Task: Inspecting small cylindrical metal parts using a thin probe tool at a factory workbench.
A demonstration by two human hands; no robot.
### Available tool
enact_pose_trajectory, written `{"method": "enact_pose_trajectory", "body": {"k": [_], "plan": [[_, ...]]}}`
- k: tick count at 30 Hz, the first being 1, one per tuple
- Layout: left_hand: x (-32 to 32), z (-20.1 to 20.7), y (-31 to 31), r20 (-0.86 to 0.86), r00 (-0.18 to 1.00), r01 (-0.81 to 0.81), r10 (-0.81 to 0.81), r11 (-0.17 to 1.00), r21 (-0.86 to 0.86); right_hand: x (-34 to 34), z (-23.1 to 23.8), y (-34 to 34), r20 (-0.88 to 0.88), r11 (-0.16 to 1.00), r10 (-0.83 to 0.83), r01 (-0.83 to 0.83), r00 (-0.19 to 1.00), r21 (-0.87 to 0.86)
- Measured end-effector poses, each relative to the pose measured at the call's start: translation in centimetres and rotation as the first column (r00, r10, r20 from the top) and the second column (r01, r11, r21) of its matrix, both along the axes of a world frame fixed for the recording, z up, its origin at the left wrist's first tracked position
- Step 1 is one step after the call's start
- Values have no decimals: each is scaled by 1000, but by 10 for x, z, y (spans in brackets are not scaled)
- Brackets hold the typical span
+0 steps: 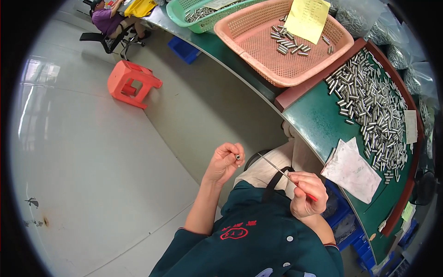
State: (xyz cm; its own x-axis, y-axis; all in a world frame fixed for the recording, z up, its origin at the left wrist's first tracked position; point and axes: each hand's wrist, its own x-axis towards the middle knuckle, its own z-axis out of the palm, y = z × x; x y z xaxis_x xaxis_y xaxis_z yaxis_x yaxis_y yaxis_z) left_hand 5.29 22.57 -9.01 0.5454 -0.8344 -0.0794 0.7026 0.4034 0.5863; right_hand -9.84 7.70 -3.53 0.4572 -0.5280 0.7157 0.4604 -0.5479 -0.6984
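Observation:
My left hand point(224, 162) is raised in front of my lap, its fingers closed on a small metal tube point(237, 157) whose open end shows. To its right, my right hand point(308, 194) grips a thin metal rod tool with a red handle point(312, 197). The tool's slim shaft point(274, 167) points up and left toward the tube, its tip apart from it. Whether the tool is a needle file or a scraper I cannot tell. A heap of similar short metal tubes point(374, 111) lies on the green bench top point(307, 115) at my right.
A pink perforated basket point(258, 64) with some tubes and a yellow note point(307, 21) stands at the bench's far end, a green basket point(177, 16) beyond it. A stained white cloth point(353, 171) lies near the edge. A red stool point(131, 83) and a seated person point(108, 21) are farther off.

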Motion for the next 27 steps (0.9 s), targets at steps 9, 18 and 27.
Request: {"method": "enact_pose_trajectory", "body": {"k": [9,18,27], "plan": [[-5,-10,-1,-42,999,7,-7,1000,3,0,-1,3,-20,999,26,-26,999,36],[-7,-11,0,-26,1000,9,-8,1000,24,-1,-1,5,-30,998,38,-37,999,52],[-10,-3,-3,83,996,-39,26,986,163,1,0,3,-52,996,85,-83,995,43]]}}
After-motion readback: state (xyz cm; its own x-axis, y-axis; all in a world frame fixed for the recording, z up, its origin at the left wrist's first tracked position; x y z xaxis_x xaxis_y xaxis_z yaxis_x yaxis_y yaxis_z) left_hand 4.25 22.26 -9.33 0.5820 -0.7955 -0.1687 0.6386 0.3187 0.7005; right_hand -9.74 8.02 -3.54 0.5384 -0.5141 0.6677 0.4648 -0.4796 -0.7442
